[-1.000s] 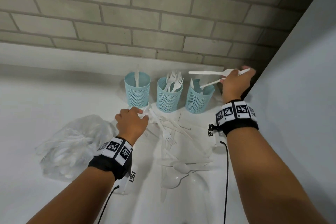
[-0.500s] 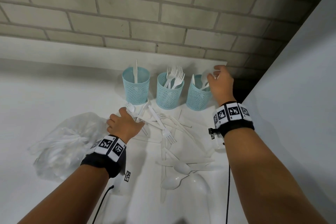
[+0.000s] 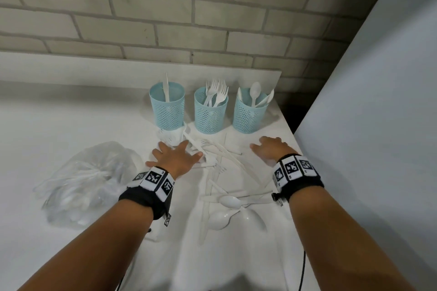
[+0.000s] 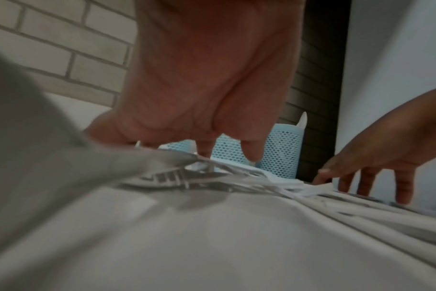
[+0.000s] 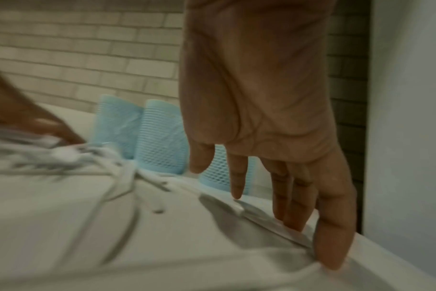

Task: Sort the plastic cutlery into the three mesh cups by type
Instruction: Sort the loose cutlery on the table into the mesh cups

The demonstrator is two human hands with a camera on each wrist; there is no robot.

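Three light blue mesh cups stand in a row at the back of the white table. The left cup (image 3: 167,108) holds one knife, the middle cup (image 3: 210,112) several forks, the right cup (image 3: 250,113) several spoons. Loose white cutlery (image 3: 222,172) lies scattered in front of them, with spoons (image 3: 229,202) nearest me. My left hand (image 3: 176,157) lies spread with straight fingers on the left part of the pile, fingertips (image 4: 253,155) touching it. My right hand (image 3: 269,149) hovers open and empty over the table's right side, its fingers (image 5: 236,177) pointing down at the surface.
A clear plastic bag (image 3: 82,184) with more cutlery lies at the left. A brick wall (image 3: 189,19) rises behind the cups. A grey panel (image 3: 378,101) stands along the table's right edge, close to my right hand.
My right hand dropped its two spoons into the right cup and came back down empty to the table. My left hand has uncurled and now lies flat on the pile.
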